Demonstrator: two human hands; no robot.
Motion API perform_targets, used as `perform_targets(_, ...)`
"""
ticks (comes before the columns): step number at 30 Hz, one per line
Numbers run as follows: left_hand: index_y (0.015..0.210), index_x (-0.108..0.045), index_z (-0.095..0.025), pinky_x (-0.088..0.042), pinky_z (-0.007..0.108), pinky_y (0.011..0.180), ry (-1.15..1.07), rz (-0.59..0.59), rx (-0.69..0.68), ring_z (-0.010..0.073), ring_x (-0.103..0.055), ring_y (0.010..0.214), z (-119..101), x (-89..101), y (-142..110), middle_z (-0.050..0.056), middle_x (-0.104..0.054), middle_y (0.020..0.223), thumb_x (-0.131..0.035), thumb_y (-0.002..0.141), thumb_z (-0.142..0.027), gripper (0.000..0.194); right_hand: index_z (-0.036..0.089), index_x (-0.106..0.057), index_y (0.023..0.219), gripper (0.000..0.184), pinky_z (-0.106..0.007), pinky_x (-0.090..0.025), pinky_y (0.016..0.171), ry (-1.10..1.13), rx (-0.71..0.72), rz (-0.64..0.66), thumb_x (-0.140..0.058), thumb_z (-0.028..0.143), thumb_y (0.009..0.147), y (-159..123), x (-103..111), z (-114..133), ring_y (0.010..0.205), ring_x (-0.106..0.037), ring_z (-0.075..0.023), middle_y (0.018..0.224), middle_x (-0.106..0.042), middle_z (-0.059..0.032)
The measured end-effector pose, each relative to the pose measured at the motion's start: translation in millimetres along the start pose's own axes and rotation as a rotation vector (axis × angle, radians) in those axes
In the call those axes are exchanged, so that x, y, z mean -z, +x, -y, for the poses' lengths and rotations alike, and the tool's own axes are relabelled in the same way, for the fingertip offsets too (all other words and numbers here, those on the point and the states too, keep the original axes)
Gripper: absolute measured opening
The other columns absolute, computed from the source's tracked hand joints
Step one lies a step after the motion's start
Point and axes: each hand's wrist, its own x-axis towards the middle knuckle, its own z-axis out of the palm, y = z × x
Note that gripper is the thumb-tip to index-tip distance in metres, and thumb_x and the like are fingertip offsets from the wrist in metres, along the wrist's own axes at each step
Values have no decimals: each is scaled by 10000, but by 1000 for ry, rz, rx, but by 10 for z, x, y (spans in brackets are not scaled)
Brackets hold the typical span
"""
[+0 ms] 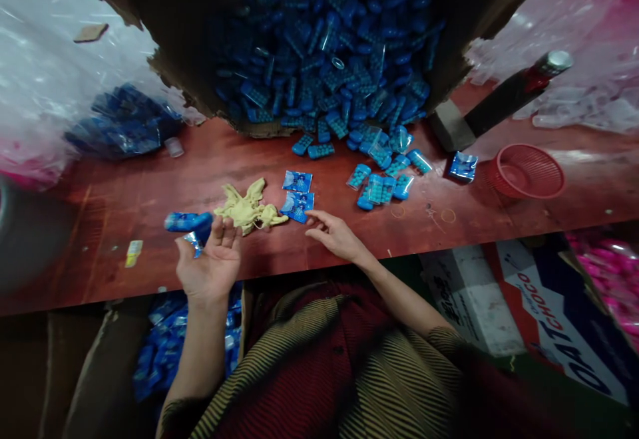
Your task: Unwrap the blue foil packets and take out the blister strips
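Observation:
My left hand (212, 266) is palm up at the table's front edge, fingers stretched out and apart from the thumb. Just beyond its fingertips lies a small blue-capped container (180, 221) with a printed label; a shiny blue piece (194, 243) shows beside the thumb, partly hidden by the hand. My right hand (339, 238) reaches in from the right, thumb and forefinger apart, its fingertips at the edge of a flat blue printed packet (298, 205). A second such packet (298, 181) lies right behind it. Between the hands is a crumpled pale yellow glove-like cloth (247, 206).
A torn cardboard box (174, 70) spills blue-capped clear containers (382, 189) onto the red table (239, 153). At right stand a red plastic basket (526, 173), a stack of blue packets (463, 167) and a dark-handled hammer-like tool (504, 103). A bag of blue packets (124, 123) lies left.

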Motion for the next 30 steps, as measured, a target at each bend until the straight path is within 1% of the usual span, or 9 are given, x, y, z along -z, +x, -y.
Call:
perform_targets(4, 921, -617, -165, -451, 455, 930, 410, 34, -95, 233, -644, 897, 117, 72, -7, 62, -681, 764, -540, 783, -505, 375, 226, -479, 1272, 474, -309, -447, 819, -476, 89, 26, -560, 421, 847, 202, -158, 207, 940, -581, -185, 1090, -612, -62)
perform_targets(7, 1054, -592, -158, -362, 476, 1012, 1000, 70, -507, 272, -562, 1099, 304, 34, 42, 111, -658, 1034, -593, 756, -389, 377, 205, -472, 1254, 480, -319, -460, 760, -725, 79, 109, -535, 460, 852, 444, -397, 311, 943, -603, -229, 1080, -632, -90)
perform_targets(9, 1156, -561, -135, -264, 506, 1066, 1411, 92, -712, 324, -385, 1285, 386, 22, 142, 166, -551, 1256, -585, 758, -336, 446, 152, -525, 1170, 358, -315, -458, 731, -797, 71, 149, -465, 379, 900, 606, -553, 336, 907, -617, -234, 1036, -653, -120)
perform_targets(12, 1232, -532, -122, -213, 579, 1052, 1793, 145, -695, 393, -231, 1354, 453, 47, 321, 209, -404, 1399, -555, 773, -284, 487, 148, -569, 1103, 289, -293, -443, 718, -794, 106, 173, -346, 231, 938, 752, -681, 336, 897, -617, -210, 1043, -663, -111)
perform_targets(16, 1128, -615, -153, -262, 548, 1031, 1843, 131, -712, 376, -288, 1332, 520, 96, 425, 193, -423, 1386, -476, 816, -255, 356, 249, -594, 1096, 289, -253, -422, 688, -729, 228, 228, -368, 185, 926, 691, -557, 284, 901, -594, -168, 1033, -656, -15)
perform_targets(18, 1091, -634, -171, -268, 541, 1028, 1799, 79, -744, 359, -320, 1317, 566, 99, 409, 176, -466, 1351, -452, 831, -258, 329, 263, -596, 1101, 272, -254, -420, 689, -696, 237, 166, -389, 216, 932, 598, -393, 236, 913, -577, -169, 1036, -634, -21)
perform_targets(22, 1155, -605, -152, -229, 576, 1035, 1825, 27, -742, 376, -267, 1339, 676, 44, 376, 193, -423, 1385, -437, 809, -177, 386, 226, -586, 1086, 259, -275, -429, 699, -794, 43, -4, -526, 374, 883, 447, -105, 117, 955, -544, -206, 1098, -570, -81)
perform_targets(27, 1133, -619, -147, -208, 597, 1039, 1854, 10, -698, 385, -257, 1346, 631, -87, 415, 199, -452, 1349, -407, 786, -105, 409, 199, -600, 985, 211, -263, -398, 650, -991, 21, -9, -403, 262, 943, 409, -101, -32, 942, -523, -206, 1027, -585, -88)
perform_targets(30, 1161, -591, -147, -176, 580, 1067, 1705, 62, -678, 366, -261, 1350, 533, -160, 285, 182, -470, 1341, -464, 734, -79, 451, 200, -612, 954, 255, -258, -377, 630, -1016, 48, -40, -362, 249, 955, 408, -96, -48, 913, -523, -195, 992, -595, -79)
